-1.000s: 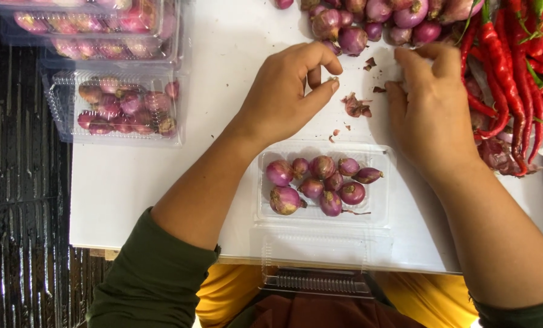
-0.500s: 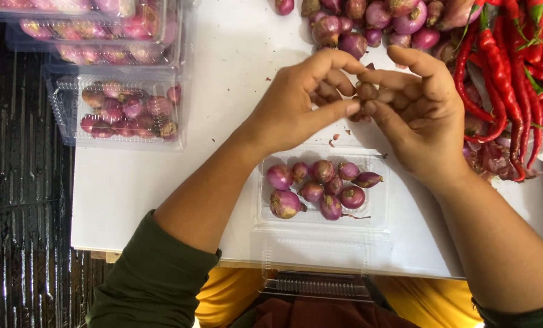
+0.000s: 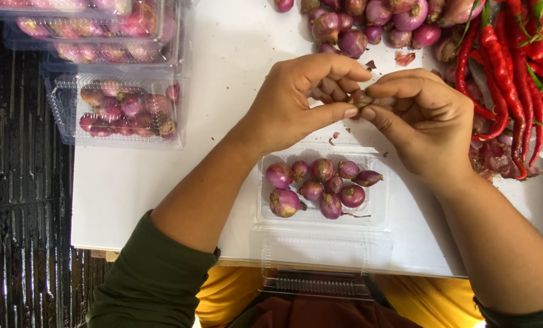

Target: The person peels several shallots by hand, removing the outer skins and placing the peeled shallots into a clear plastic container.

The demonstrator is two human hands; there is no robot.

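Left hand (image 3: pixel 296 103): I see it raised over the white table (image 3: pixel 132 188), thumb and forefinger pinched on a small shallot (image 3: pixel 361 103), the other fingers curled behind.
Right hand (image 3: pixel 426 121): it meets the left, fingertips to fingertips, thumb and forefinger gripping the same shallot from the other side.
Shallot in hand: mostly hidden between the fingertips of both hands; I cannot tell whether it is peeled or trimmed.
Open clear tray (image 3: pixel 323 222): directly below the hands, lid folded toward me; I count about eight shallots (image 3: pixel 320 188) in its upper half, the lower half bare. I judge it partly filled.
Filled trays (image 3: pixel 116 109): well left of the left hand, closed clear packs of shallots, stacked toward the far edge. I read these as done.
Loose shallot pile (image 3: pixel 368 21): just beyond the hands, many unpacked; I judge this the stock left.
Red chillies (image 3: pixel 514 79): right of the right hand, heaped, untouched.
Skin scraps (image 3: pixel 404 58): scattered near the hands and beside the pile.
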